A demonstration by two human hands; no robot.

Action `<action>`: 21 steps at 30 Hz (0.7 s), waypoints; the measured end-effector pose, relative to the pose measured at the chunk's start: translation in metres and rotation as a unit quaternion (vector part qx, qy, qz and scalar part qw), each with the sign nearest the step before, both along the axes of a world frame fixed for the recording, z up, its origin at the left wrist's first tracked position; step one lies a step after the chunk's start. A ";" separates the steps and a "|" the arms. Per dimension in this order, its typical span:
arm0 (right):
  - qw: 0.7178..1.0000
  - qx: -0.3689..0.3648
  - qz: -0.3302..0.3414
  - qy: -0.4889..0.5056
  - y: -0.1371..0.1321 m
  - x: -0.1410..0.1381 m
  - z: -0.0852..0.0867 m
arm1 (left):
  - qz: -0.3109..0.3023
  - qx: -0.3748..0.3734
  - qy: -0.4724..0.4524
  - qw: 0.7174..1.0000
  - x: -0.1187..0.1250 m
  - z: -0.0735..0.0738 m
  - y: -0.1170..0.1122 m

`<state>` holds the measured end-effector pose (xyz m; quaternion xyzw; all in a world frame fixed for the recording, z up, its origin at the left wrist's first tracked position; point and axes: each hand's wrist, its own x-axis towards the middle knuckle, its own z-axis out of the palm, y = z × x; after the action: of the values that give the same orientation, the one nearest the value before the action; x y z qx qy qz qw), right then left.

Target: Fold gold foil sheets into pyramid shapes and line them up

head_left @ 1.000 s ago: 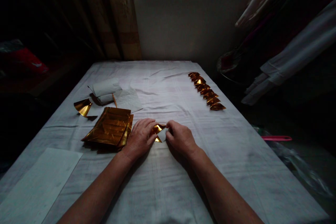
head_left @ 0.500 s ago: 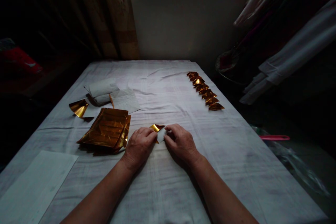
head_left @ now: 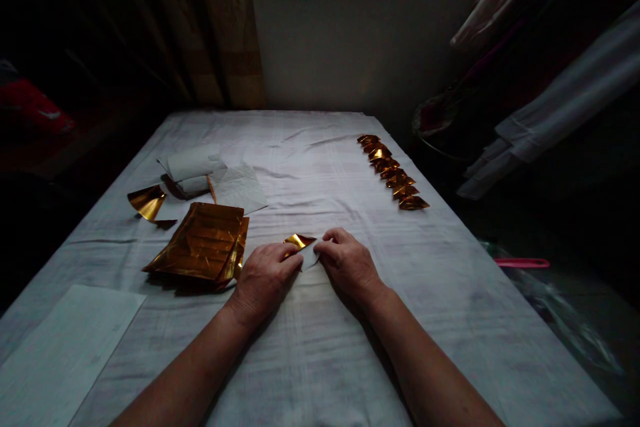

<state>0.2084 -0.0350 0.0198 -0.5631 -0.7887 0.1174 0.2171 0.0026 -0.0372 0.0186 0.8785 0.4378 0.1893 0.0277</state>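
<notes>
A small folded piece of gold foil paper [head_left: 301, 245], gold on one side and white on the other, lies on the white cloth between my hands. My left hand [head_left: 264, 275] presses on its left part with curled fingers. My right hand [head_left: 349, 265] pinches its right edge. Just left of my left hand lies a stack of gold foil sheets [head_left: 205, 241]. A row of several finished gold folded pieces [head_left: 391, 173] runs along the far right of the table.
The table is covered with a white cloth [head_left: 320, 353]. A loose gold scrap [head_left: 147, 201] and rolled white papers [head_left: 194, 169] lie at the far left. A white sheet [head_left: 65, 353] lies at the near left. Hanging fabric [head_left: 550, 107] is to the right.
My hands have closed in on the small gold piece, covering more of it. The view has shifted slightly.
</notes>
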 end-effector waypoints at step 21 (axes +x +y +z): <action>0.984 0.006 0.061 0.166 -0.014 0.005 -0.011 | 0.033 -0.017 -0.028 0.999 0.005 -0.002 -0.018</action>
<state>0.2135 -0.0486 0.0083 -0.4855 -0.7753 0.2173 0.3406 0.0077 -0.0555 0.0168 0.8576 0.4683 0.2071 0.0484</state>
